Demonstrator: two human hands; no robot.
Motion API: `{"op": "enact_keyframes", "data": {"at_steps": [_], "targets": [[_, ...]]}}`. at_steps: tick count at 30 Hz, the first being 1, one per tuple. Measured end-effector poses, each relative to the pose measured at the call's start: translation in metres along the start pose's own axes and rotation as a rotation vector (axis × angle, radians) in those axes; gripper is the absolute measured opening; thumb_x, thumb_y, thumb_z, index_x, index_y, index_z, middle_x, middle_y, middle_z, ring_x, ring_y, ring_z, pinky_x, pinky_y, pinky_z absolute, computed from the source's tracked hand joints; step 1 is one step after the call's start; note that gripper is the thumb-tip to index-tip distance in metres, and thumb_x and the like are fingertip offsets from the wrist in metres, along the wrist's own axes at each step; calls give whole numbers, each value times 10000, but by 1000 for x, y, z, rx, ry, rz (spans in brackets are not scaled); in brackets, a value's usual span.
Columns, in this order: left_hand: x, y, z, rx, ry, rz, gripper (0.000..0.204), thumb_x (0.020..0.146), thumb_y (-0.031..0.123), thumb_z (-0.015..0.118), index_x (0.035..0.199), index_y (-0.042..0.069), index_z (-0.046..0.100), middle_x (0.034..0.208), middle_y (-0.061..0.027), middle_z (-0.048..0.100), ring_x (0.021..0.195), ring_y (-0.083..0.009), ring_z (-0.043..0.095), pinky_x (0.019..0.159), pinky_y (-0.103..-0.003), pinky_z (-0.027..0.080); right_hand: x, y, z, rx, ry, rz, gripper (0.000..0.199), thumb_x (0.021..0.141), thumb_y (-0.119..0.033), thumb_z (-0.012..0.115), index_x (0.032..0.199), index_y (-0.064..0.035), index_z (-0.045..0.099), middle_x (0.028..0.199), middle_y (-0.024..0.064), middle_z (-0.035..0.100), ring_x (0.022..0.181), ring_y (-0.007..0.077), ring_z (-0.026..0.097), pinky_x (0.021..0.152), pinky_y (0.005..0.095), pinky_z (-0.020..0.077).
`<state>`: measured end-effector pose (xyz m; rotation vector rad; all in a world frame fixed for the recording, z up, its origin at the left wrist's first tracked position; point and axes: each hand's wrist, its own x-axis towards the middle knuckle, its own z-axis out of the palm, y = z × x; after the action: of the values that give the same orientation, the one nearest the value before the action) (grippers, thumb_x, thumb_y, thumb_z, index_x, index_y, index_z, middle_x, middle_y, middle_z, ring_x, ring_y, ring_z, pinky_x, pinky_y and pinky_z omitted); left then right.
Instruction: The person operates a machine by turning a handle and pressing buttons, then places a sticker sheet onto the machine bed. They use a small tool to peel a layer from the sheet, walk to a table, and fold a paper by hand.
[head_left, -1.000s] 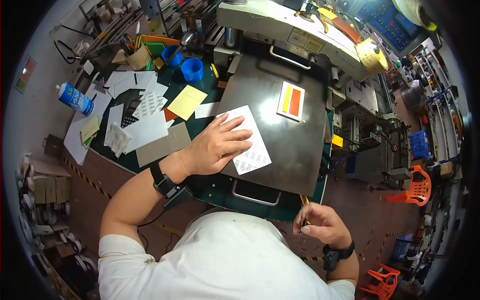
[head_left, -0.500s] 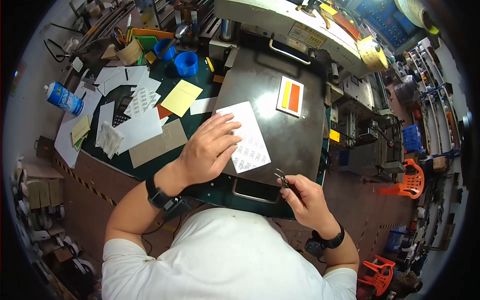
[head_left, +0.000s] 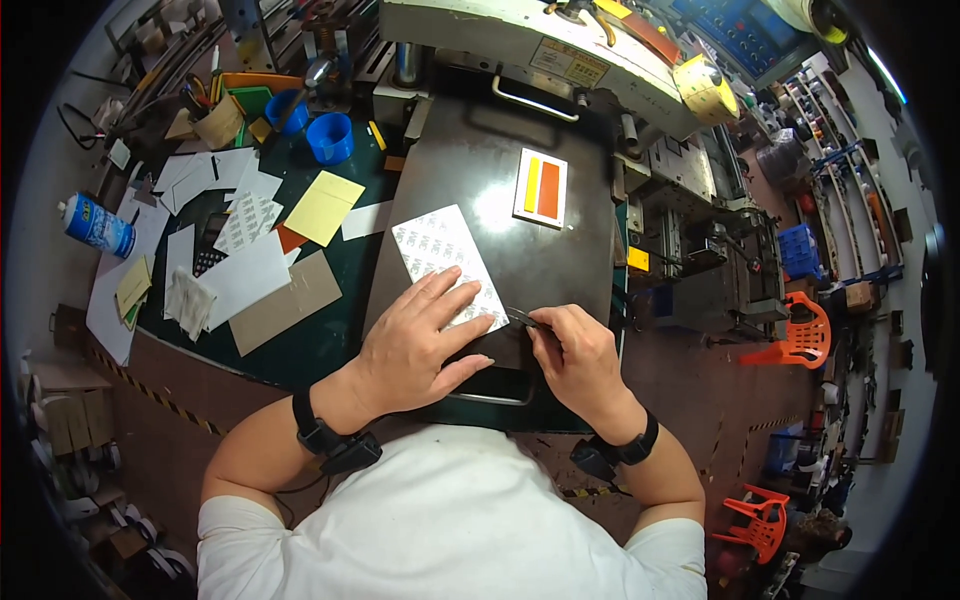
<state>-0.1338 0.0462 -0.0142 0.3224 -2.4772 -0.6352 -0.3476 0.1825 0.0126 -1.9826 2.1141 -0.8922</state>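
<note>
While the left hand point(head_left: 418, 338) touches the sheet point(head_left: 440, 245), tweezers point(head_left: 521, 318) have reached its edge.

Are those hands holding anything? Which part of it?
Yes: the right hand holds dark tweezers behind their tips. The left hand only rests on the white sheet.

Patterned sheet point(head_left: 438, 240) partly hidden by left fingers point(head_left: 456, 297), tweezers point(head_left: 518, 316) by right fingers point(head_left: 560, 320)

White sheet point(head_left: 438, 243), grey repeat print: flat, long axis toward 11 o'clock. Dark tweezers point(head_left: 521, 317): tips at sheet's 4 o'clock corner.
</note>
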Motion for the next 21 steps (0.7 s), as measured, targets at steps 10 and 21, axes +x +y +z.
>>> {"op": "enact_keyframes", "data": {"at_steps": [10,21], "targets": [[-2,-4,5,139,-121,51,443,948,353,756,1351,171,721,1470,-210,568,1444,-445,466,1202,-577,374,6,-2,11,-67,85,-87,157,831,19,808,964,-2,726,890,123,728,783,310,716,707,385,588],[-1,-5,4,123,-130,35,440,952,357,747,1351,173,722,1469,-209,567,1449,-443,460,1196,-574,370,8,-5,12,-96,77,-104,162,827,19,810,969,-7,738,882,105,731,795,294,714,711,379,586]]}}
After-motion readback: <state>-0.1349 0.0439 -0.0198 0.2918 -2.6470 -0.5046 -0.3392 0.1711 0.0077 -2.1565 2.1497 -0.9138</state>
